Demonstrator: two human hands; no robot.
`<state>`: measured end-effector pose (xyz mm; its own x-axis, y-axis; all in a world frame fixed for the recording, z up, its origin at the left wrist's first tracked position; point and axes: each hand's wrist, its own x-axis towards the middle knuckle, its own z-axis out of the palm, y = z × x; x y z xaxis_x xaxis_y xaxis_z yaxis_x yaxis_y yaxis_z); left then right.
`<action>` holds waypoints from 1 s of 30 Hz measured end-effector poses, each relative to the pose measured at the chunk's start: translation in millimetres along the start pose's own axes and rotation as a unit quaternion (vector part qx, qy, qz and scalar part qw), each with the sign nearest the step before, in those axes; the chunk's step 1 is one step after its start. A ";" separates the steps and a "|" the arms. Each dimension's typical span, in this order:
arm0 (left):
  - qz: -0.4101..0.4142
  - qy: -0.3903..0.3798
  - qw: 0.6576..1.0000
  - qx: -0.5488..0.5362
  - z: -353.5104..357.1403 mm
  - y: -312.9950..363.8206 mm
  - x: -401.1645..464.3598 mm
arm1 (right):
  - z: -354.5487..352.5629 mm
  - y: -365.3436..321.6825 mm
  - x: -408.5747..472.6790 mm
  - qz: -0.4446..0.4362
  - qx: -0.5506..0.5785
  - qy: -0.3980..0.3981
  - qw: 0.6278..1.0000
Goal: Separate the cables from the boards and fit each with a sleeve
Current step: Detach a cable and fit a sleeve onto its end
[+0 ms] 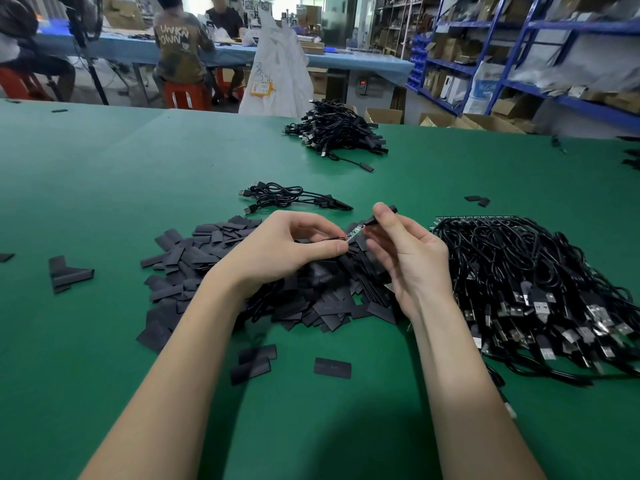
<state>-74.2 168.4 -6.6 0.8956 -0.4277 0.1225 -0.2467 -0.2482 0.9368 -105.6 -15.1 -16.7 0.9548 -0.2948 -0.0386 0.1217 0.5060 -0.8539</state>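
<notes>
We see two bare forearms reaching in from the bottom edge, with no sleeve, cuff or glove anywhere along them. Our left hand [287, 247] and our right hand [408, 251] carry no ring, watch, band or tape that we can make out. The fingernails we can see are short and unpainted. Both arms are slim, and tendons stand out at the right wrist.
</notes>
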 end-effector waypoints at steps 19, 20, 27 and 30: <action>0.008 0.004 1.000 -0.005 -1.5 2.3 -3.7 | 1.2 -2.9 -2.5 -0.005 -0.012 -0.005 1.000; 0.008 0.003 1.000 -0.007 -1.3 2.7 -4.2 | 1.4 -2.4 -2.7 -0.004 -0.011 -0.007 1.000; 0.006 0.007 1.000 -0.022 -1.5 4.7 -5.5 | 0.1 -4.8 -2.4 0.007 -0.004 -0.017 1.000; 0.009 0.007 1.000 -0.027 -0.6 5.5 -5.9 | 0.6 -4.3 -3.0 0.007 -0.018 -0.021 1.000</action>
<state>-80.6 170.1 -1.9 0.8963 -0.4197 0.1432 -0.2422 -0.1928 0.9509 -108.9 -15.9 -12.6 0.9671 -0.2526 -0.0289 0.0995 0.4808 -0.8712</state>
